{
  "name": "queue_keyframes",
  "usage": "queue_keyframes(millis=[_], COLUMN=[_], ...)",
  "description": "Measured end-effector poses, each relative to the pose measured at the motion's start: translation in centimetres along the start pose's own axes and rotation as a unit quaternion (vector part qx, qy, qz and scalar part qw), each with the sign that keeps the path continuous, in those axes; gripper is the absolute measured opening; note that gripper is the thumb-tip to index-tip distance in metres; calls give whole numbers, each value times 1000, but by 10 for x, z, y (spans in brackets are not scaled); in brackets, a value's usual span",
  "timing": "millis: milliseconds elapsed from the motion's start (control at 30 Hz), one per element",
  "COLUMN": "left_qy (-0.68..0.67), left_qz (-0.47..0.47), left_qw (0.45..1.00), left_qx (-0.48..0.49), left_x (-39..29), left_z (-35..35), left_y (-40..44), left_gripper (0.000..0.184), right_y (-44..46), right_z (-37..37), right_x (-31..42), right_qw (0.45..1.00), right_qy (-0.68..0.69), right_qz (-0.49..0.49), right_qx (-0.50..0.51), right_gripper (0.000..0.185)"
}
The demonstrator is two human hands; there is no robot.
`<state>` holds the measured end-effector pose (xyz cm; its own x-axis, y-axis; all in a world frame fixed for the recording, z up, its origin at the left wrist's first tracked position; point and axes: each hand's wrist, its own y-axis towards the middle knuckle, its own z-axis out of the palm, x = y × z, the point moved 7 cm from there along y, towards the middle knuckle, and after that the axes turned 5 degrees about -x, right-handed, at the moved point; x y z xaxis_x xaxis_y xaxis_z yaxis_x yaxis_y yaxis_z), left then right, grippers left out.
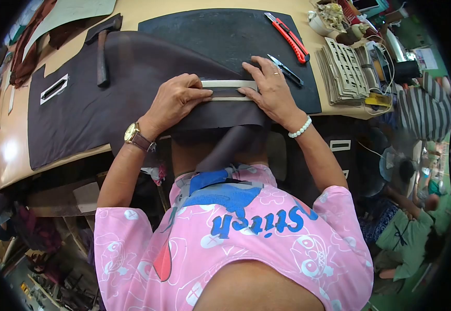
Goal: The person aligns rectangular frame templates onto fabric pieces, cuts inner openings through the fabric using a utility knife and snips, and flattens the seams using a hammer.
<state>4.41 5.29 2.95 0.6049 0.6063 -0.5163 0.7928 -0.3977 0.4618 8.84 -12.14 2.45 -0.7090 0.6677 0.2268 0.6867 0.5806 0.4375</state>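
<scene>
A dark brown leather-like sheet [127,67] lies across the table and hangs over its front edge. On it, in front of me, is a narrow pale rectangular frame [228,83], with dark material showing through its slot. My left hand [178,98], wearing a watch, is closed with thumb and fingertips pinching the frame's left end. My right hand [269,85], with a beaded bracelet, holds the right end, thumb on the lower strip and fingers bent over the upper side. Fingers hide both ends of the frame. A similar white-edged slot [54,89] shows at the sheet's left.
A hammer [102,57] rests on the sheet. On the black mat [194,31] lie a red utility knife [289,39] and a slim cutter [286,71]. Stacked pale frames [342,72] stand at right, near a black thread spool [407,69]. Another person [404,238] is at far right.
</scene>
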Motion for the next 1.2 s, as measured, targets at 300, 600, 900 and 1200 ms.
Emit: queue_keyframes(millis=[300, 600, 900, 1200], left_qy=[31, -18, 84, 97], left_qz=[-41, -125, -179, -148], left_qw=[997, 991, 980, 981], left_qx=[66, 42, -31, -79], left_x=[7, 27, 29, 23], left_z=[-21, -30, -48, -51], left_y=[1, -20, -36, -42], left_gripper=[15, 17, 31, 31], right_y=[18, 14, 35, 41], right_z=[37, 35, 50, 62], right_x=[38, 35, 64, 84], right_qw=[997, 996, 999, 1000], right_qy=[-66, -86, -42, -21], right_qz=[9, 22, 20, -14], right_qx=[35, 31, 4, 11], right_gripper=[66, 70, 73, 72])
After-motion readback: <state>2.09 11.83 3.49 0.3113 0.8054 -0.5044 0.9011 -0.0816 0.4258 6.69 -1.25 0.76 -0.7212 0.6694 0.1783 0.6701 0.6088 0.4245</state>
